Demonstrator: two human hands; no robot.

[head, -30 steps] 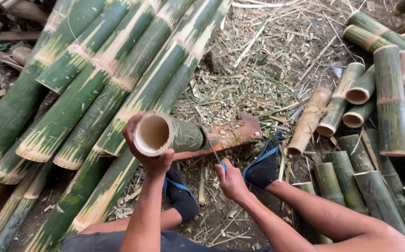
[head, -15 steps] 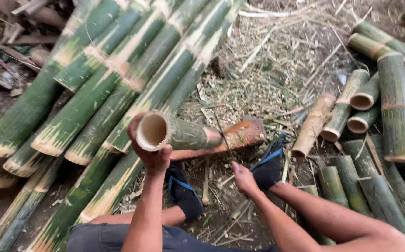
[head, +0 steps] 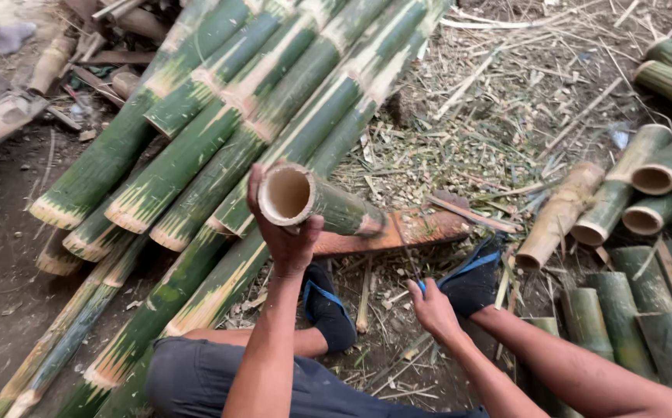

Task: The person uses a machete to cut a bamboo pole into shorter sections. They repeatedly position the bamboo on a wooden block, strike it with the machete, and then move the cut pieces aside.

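My left hand [head: 285, 232] grips the near open end of a short green bamboo tube [head: 328, 205], which lies tilted with its far end resting on a reddish wooden block [head: 421, 230]. My right hand [head: 431, 308] is closed on a thin blade with a blue handle [head: 413, 280]; the blade's tip reaches up to the tube's far end by the block. My feet in dark shoes with blue trim [head: 326, 306] [head: 471, 282] sit on either side of my right hand.
Long green bamboo poles [head: 220, 139] lie stacked at the left, running up to the top. Short cut bamboo sections [head: 622, 205] are piled at the right. Chips and slivers cover the ground [head: 506, 116]. Scrap wood lies at the top left.
The view has shifted a little. My right hand has drawn slightly back toward me with the blade. My left hand keeps its hold on the tube.
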